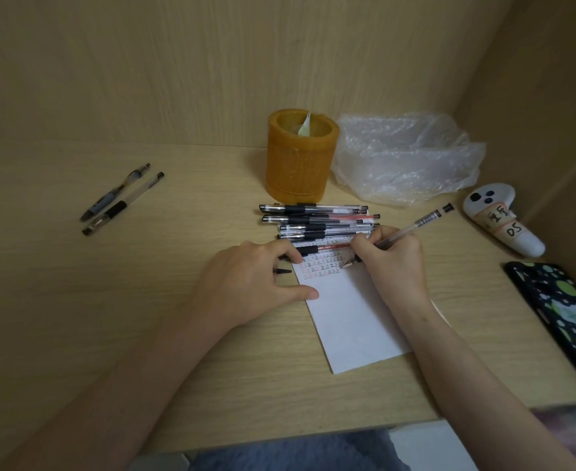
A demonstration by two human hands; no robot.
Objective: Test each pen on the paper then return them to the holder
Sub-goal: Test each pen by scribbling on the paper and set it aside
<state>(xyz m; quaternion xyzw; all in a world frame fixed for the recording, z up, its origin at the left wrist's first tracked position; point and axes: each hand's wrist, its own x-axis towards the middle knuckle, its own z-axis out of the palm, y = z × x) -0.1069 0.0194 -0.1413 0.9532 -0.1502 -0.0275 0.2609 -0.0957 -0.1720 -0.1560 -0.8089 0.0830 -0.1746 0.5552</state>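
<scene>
Paper [351, 321] flat on desk, upper rows full of red marks, rest blank. Holder [302, 158] upright behind it. Pen pile [317, 222] stacked between them, likely staged within reach. Left hand [256, 280] pins sheet's edge against sliding, fingers curled round black cap [283, 271]. Right hand [395, 263] clamped on pen [426, 220], tip at marks.

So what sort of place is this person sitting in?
Probably a study cubicle: a wooden desk boxed in by panels, with a pen holder, loose pens and a phone.
</scene>
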